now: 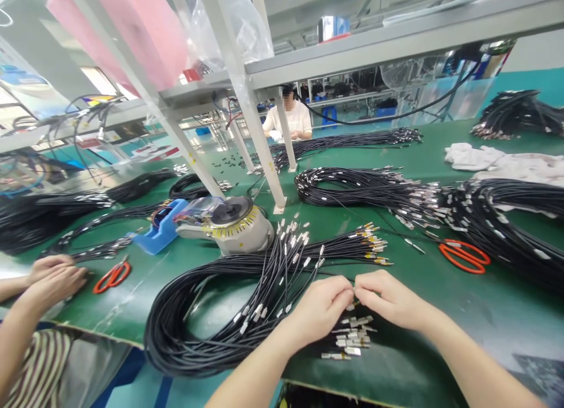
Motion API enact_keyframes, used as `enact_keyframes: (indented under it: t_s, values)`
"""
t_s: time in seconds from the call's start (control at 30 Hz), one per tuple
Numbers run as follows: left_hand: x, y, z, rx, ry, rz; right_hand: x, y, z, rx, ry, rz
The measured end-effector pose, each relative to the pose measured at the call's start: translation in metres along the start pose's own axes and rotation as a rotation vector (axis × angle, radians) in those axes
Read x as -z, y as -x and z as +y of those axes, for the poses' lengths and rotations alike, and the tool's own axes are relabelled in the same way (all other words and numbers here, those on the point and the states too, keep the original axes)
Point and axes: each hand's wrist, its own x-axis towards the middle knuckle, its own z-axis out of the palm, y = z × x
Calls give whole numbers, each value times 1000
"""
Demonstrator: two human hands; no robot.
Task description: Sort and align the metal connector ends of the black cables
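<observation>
My left hand (324,305) and my right hand (390,296) meet at the fingertips above the front of the green table. Both are closed in a pinch; whatever is between the fingers is hidden. Below them lie silver cable connectors (352,337), the ends of a looped bundle of black cables (176,314). My left forearm crosses over this bundle. White tags (291,249) show on many of its cables. Behind my hands, other cable ends with yellow-orange tips (372,243) point to the right.
Red-handled scissors (465,256) lie right; another pair (112,277) lies left, near a co-worker's hands (55,281). A round grey tape dispenser (240,226) and a blue tape holder (161,226) stand behind the bundle. Shelf posts (259,143) rise from the table. More cable bundles (361,187) lie behind.
</observation>
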Motion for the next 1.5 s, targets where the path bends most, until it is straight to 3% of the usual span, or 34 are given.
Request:
enact_keyframes:
  t_s: [0.13, 0.33, 0.47, 0.57, 0.67, 0.73, 0.8, 0.9, 0.97, 1.1, 1.37, 1.5]
  values:
    - [50, 11, 7, -44, 134, 306, -1, -1, 8, -69, 57, 33]
    - [129, 71, 4, -41, 361, 706, -16, -2, 16, -71, 284, -99]
    - [159, 107, 1, -4, 485, 899, -23, 0, 15, -83, 315, -110]
    - [165, 111, 2, 14, 617, 999, -24, 0, 14, -76, 307, -92]
    - [148, 88, 3, -45, 613, 1026, -21, -2, 11, -83, 254, -31]
    - [123, 65, 1, -66, 537, 899, -19, -4, 8, -107, 173, 11]
    - [90, 43, -3, -27, 378, 685, -16, -4, 6, -123, 87, 36]
    - [41, 22, -7, 82, 74, 165, -13, -4, 4, -120, -14, 56]
    - [17, 17, -6, 120, -136, -18, -13, -3, 3, -114, -70, 69]
    - [-3, 12, -3, 141, -330, -61, -12, -4, 5, -121, -158, 84]
    - [-12, 6, -21, 187, -200, -18, -11, -4, 9, -49, 40, -31]
    - [-16, 7, -27, 152, -218, -28, -9, -2, 12, -150, 145, -2]
